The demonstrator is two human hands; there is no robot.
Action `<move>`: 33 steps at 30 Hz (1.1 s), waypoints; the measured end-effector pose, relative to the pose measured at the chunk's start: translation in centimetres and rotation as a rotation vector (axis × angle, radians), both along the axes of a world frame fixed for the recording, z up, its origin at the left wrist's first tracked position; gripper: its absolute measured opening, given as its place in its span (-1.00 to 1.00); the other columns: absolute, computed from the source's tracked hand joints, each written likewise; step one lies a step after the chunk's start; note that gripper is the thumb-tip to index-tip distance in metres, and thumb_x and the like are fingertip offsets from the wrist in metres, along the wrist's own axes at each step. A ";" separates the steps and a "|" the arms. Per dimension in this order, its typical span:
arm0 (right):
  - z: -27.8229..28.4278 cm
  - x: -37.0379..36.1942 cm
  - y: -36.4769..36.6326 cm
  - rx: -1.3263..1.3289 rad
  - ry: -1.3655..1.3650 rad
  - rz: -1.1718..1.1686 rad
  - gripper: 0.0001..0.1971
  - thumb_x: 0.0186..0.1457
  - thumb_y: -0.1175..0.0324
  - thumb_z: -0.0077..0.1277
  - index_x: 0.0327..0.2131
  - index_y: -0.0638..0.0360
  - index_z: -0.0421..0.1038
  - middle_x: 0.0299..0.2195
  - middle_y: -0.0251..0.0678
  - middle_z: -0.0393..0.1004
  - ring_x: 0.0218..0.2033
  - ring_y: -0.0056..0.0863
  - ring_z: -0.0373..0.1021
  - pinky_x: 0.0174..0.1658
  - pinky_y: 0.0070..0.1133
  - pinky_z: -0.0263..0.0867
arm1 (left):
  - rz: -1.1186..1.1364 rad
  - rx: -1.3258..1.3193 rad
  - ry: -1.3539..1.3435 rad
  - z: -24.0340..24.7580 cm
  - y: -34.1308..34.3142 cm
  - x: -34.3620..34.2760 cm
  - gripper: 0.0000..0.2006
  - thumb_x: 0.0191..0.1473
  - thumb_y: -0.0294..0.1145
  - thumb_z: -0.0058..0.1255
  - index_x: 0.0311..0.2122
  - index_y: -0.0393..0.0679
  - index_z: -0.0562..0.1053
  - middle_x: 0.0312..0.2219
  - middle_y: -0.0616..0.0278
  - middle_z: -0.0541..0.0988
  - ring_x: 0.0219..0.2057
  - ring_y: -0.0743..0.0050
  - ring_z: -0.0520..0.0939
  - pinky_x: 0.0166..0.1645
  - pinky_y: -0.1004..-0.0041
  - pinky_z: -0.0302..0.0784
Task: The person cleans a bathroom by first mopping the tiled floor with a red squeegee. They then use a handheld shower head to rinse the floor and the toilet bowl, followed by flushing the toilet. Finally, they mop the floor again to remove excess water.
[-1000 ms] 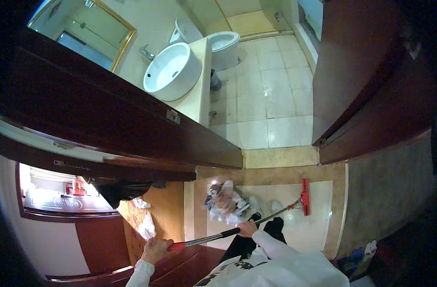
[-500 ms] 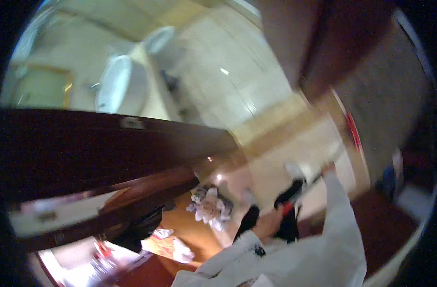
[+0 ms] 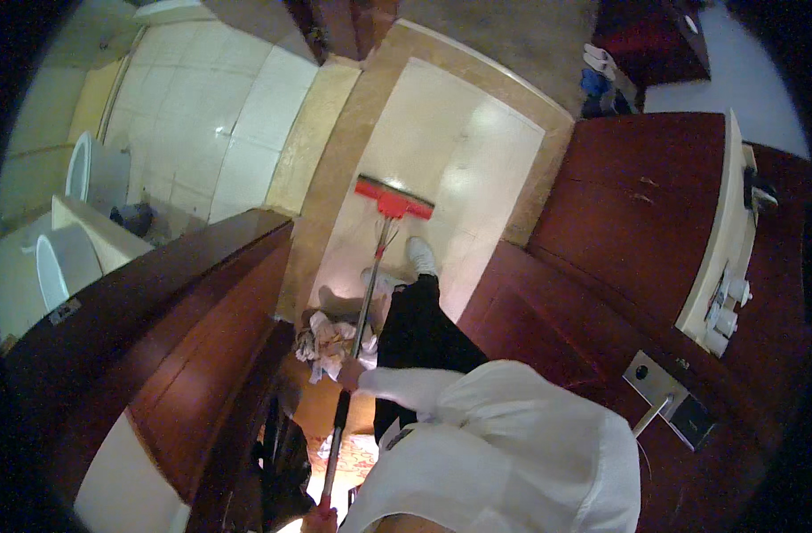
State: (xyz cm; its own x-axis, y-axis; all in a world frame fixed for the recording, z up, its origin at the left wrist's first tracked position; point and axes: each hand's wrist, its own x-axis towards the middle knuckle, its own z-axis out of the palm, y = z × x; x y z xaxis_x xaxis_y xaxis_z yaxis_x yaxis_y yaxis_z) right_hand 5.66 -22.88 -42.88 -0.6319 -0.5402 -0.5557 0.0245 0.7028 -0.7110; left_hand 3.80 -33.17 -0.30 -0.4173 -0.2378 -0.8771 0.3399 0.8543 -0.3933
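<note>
Both my hands grip a long-handled mop with a wide red head (image 3: 393, 201). A dark strip runs along the head's far edge, and the head rests on the pale tiled floor (image 3: 464, 147). My right hand (image 3: 351, 373) is wrapped round the middle of the pole, my arm reaching across my body. Close to the lower edge, my left hand (image 3: 319, 518) is closed at the pole's red near end, partly cut off by the picture's dark rim. A heap of crumpled cloths (image 3: 326, 342) lies beside the pole, left of my legs.
My white-shod foot (image 3: 421, 258) is just behind the mop head. At left, a dark wooden door (image 3: 184, 311) borders a bathroom with a white basin (image 3: 64, 266). Dark red cabinets (image 3: 628, 191) stand at right. A black bag (image 3: 286, 462) hangs low near my left hand.
My view has swung round to the right. The pole now runs down toward the lower left, with the red head plainly on the tiles. My right hand is lower and farther left in view.
</note>
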 end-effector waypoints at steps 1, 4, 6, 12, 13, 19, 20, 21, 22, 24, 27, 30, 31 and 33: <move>1.9 -0.8 -0.4 -0.055 0.021 0.038 -0.87 -0.19 0.19 0.11 -0.52 -0.06 0.55 -0.44 -0.46 0.51 -0.31 -0.41 0.40 -0.17 -0.37 0.19 | -0.010 0.025 0.040 0.1 0.0 -0.8 -0.63 0.00 -0.01 -0.08 -0.31 -0.15 0.43 -0.51 -0.05 0.54 -0.41 -0.13 0.57 -0.34 0.07 0.47; 6.7 -1.3 2.9 0.024 0.277 -0.067 -0.83 -0.24 0.13 0.13 -0.55 -0.08 0.55 -0.46 -0.45 0.49 -0.33 -0.38 0.40 -0.19 -0.33 0.16 | -0.014 0.173 0.145 -1.9 0.7 -2.4 -0.66 0.00 -0.06 -0.04 -0.31 -0.14 0.43 -0.52 -0.05 0.53 -0.43 -0.11 0.57 -0.36 0.10 0.47; 8.2 -0.8 6.9 0.064 0.355 -0.168 -0.80 -0.26 0.10 0.12 -0.55 -0.06 0.54 -0.47 -0.39 0.48 -0.34 -0.32 0.39 -0.20 -0.30 0.16 | 0.009 0.299 0.179 -4.3 1.5 -2.9 -0.69 -0.01 -0.08 -0.02 -0.30 -0.13 0.43 -0.53 -0.04 0.53 -0.44 -0.10 0.57 -0.38 0.11 0.47; -2.3 3.1 34.6 0.135 0.194 -0.408 -0.80 -0.16 0.22 0.01 -0.54 0.14 0.49 -0.50 -0.12 0.42 -0.40 -0.11 0.37 -0.33 -0.23 0.25 | 0.334 1.088 0.036 -18.9 13.0 -1.4 -0.75 -0.01 -0.17 0.06 -0.30 -0.11 0.44 -0.56 -0.04 0.52 -0.48 -0.07 0.57 -0.43 0.16 0.46; -4.3 3.8 40.7 0.280 0.171 -0.433 -0.82 -0.16 0.25 0.01 -0.53 0.13 0.50 -0.48 -0.14 0.44 -0.37 -0.14 0.38 -0.31 -0.25 0.26 | 0.193 0.964 -0.062 -22.6 17.3 -0.8 -0.70 -0.03 -0.17 0.08 -0.24 -0.13 0.41 -0.49 -0.04 0.53 -0.42 -0.10 0.57 -0.36 0.17 0.46; -9.5 7.7 67.0 0.977 0.011 -0.316 -0.89 -0.09 0.37 0.00 -0.47 0.01 0.53 -0.39 -0.33 0.48 -0.24 -0.38 0.41 -0.13 -0.42 0.28 | 0.233 1.063 -0.355 -30.6 40.8 2.4 -0.57 0.00 -0.33 0.07 -0.03 -0.20 0.27 -0.28 -0.08 0.52 -0.23 -0.09 0.55 -0.18 0.20 0.45; -10.1 8.0 68.2 0.983 0.039 -0.314 -0.89 -0.09 0.37 0.00 -0.47 0.00 0.53 -0.39 -0.35 0.48 -0.24 -0.40 0.41 -0.12 -0.44 0.27 | 0.220 1.029 -0.349 -30.2 42.0 2.0 -0.57 -0.01 -0.34 0.08 -0.03 -0.20 0.26 -0.28 -0.09 0.52 -0.22 -0.11 0.55 -0.18 0.20 0.45; -10.5 8.3 67.8 1.023 0.060 -0.321 -0.90 -0.08 0.36 0.00 -0.48 -0.02 0.53 -0.39 -0.36 0.48 -0.23 -0.42 0.41 -0.11 -0.46 0.26 | 0.210 1.076 -0.330 -29.7 42.4 1.7 -0.56 -0.01 -0.34 0.08 -0.03 -0.20 0.25 -0.28 -0.10 0.52 -0.21 -0.13 0.55 -0.18 0.19 0.45; -11.2 8.0 65.4 1.021 0.128 -0.254 -0.89 -0.09 0.36 -0.01 -0.48 -0.04 0.53 -0.41 -0.35 0.48 -0.24 -0.39 0.41 -0.12 -0.44 0.26 | 0.248 1.155 -0.253 -28.3 40.8 0.9 -0.63 0.02 -0.30 0.04 -0.08 -0.12 0.26 -0.39 -0.19 0.52 -0.33 -0.27 0.53 -0.31 0.05 0.42; -12.1 6.9 58.0 0.840 0.203 -0.403 -0.92 -0.20 0.35 0.02 -0.57 0.05 0.51 -0.48 -0.27 0.48 -0.31 -0.29 0.42 -0.17 -0.35 0.30 | 0.042 1.037 -0.132 -26.1 35.6 -0.7 -0.65 0.00 -0.30 0.06 -0.11 -0.11 0.28 -0.41 -0.11 0.52 -0.37 -0.22 0.54 -0.34 0.06 0.43; -9.6 6.0 42.4 0.433 0.232 -0.732 -0.88 -0.26 0.37 0.03 -0.69 0.21 0.44 -0.56 -0.07 0.44 -0.47 -0.13 0.39 -0.27 -0.27 0.33 | 0.137 0.551 -0.200 -21.9 24.6 -1.4 -0.68 -0.05 -0.27 0.09 -0.17 -0.11 0.35 -0.45 0.03 0.53 -0.38 -0.03 0.56 -0.30 0.22 0.45; -3.4 5.3 27.3 0.066 0.191 -1.040 -0.88 -0.22 0.39 0.00 -0.67 0.21 0.44 -0.55 -0.04 0.43 -0.41 -0.13 0.37 -0.21 -0.26 0.28 | 0.192 0.331 -0.097 -14.8 15.2 -0.8 -0.71 -0.06 -0.23 0.07 -0.24 -0.12 0.39 -0.49 0.07 0.52 -0.41 0.04 0.56 -0.32 0.26 0.44; -1.2 5.1 23.1 -0.068 0.098 -1.107 -0.89 -0.21 0.39 -0.01 -0.67 0.19 0.44 -0.55 -0.05 0.43 -0.39 -0.15 0.36 -0.18 -0.26 0.25 | 0.134 0.269 -0.058 -12.1 13.0 -0.8 -0.72 -0.06 -0.20 0.06 -0.27 -0.12 0.40 -0.51 0.06 0.52 -0.43 0.04 0.55 -0.35 0.25 0.43; 2.5 4.1 16.7 -0.146 0.269 -1.127 -0.91 -0.20 0.40 -0.02 -0.66 0.16 0.43 -0.54 -0.07 0.42 -0.34 -0.20 0.34 -0.12 -0.27 0.20 | 0.037 0.151 0.035 -6.9 9.9 -1.2 -0.71 -0.06 -0.14 0.05 -0.33 -0.13 0.41 -0.56 0.05 0.51 -0.49 0.02 0.54 -0.40 0.22 0.42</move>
State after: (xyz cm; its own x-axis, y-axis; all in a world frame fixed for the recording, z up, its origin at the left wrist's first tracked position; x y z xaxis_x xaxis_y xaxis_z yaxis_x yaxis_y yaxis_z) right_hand 9.78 -6.16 -40.40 -0.8823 0.3543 -0.3100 0.4188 0.2900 -0.8605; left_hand 2.64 -23.24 -7.18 -0.4419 -0.1204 -0.8890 0.2950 0.9163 -0.2708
